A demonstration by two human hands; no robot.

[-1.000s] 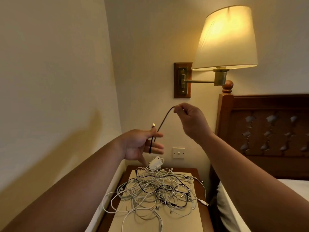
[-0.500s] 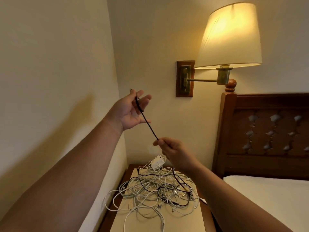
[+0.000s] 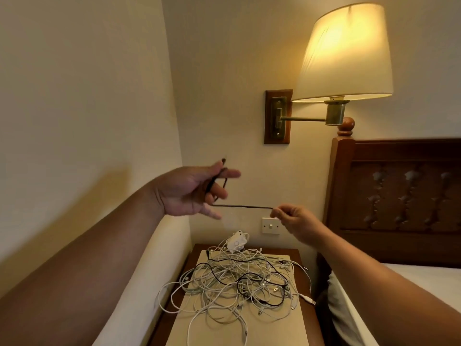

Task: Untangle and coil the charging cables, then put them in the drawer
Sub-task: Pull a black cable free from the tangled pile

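The left hand (image 3: 189, 191) is holding its fingers loosely spread, with a thin black charging cable (image 3: 244, 207) looping around them and the thumb pinning one end, which is sticking up. The cable is stretching taut toward 3 o'clock, where the right hand (image 3: 296, 221) is pinching it between thumb and fingertips. At 6 o'clock, well below both hands, a tangled heap of white and black cables (image 3: 237, 278) is lying on the dark wooden nightstand (image 3: 303, 270).

glossy wooden headboard (image 3: 404, 186), brass lamp arm (image 3: 303, 119)
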